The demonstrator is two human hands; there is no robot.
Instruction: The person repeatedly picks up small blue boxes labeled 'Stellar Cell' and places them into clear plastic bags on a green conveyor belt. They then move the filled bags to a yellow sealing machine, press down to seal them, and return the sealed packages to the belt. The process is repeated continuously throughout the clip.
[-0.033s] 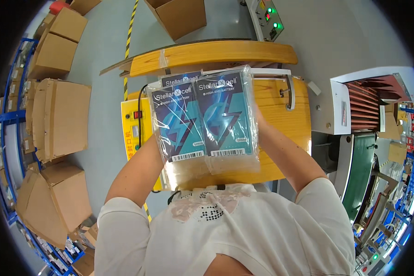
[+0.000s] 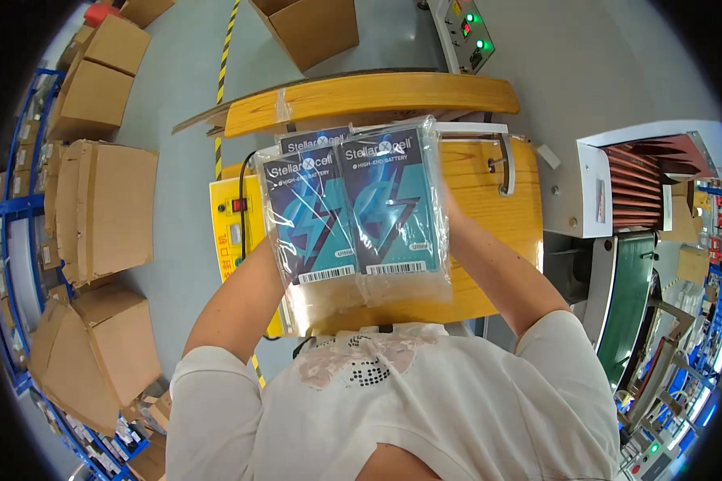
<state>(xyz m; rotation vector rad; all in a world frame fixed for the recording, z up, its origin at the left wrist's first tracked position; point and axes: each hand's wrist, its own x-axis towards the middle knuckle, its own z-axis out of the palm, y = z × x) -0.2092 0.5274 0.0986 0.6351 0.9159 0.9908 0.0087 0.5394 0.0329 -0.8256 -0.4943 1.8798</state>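
Note:
A clear plastic bag [image 2: 405,290] with flat blue-and-teal battery packs is held up in front of me, over the table. Two battery packs [image 2: 389,200] face me side by side, and the top of another pack [image 2: 313,140] shows behind them. My left forearm [image 2: 245,293] runs up to the bag's lower left side; the hand itself is hidden behind it. At the bag's right side my right hand [image 2: 451,207] grips from behind, with only its edge showing. The fingers of both hands are out of sight behind the packs.
Below the bag is a yellow wood-grain table [image 2: 489,264] with a white metal frame [image 2: 505,160]. A yellow machine [image 2: 231,220] with a black cable stands left. Cardboard boxes [image 2: 112,208] and blue shelving [image 2: 16,204] line the far left. A machine with a curtained opening [image 2: 634,188] is right.

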